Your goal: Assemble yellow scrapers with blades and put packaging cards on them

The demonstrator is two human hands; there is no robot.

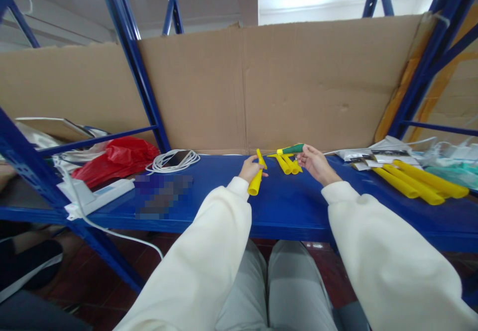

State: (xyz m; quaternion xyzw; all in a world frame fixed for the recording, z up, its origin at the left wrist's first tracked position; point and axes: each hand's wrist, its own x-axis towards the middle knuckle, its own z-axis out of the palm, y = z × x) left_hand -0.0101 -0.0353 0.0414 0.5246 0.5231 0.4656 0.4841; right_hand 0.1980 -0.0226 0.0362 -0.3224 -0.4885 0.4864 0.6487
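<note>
My left hand [249, 168] is closed around a yellow tube-shaped piece [255, 183], whose wide open end points down toward me. In my right hand [312, 162] is the end of a green and yellow screwdriver [293, 149], pinched between the fingers. Its thin shaft points left toward the upper part of the held piece; whether the tip touches it is too small to tell. Behind and between my hands, several yellow pieces [287, 165] lie on the blue shelf [287, 211], just below the screwdriver handle.
At the right, several long yellow tubes [421, 184] lie beside plastic packets [392, 153]. To the left are a coiled white cable [174, 162], a white power strip [112, 191] and a red bag [123, 159]. Cardboard [306, 82] stands behind, between blue posts.
</note>
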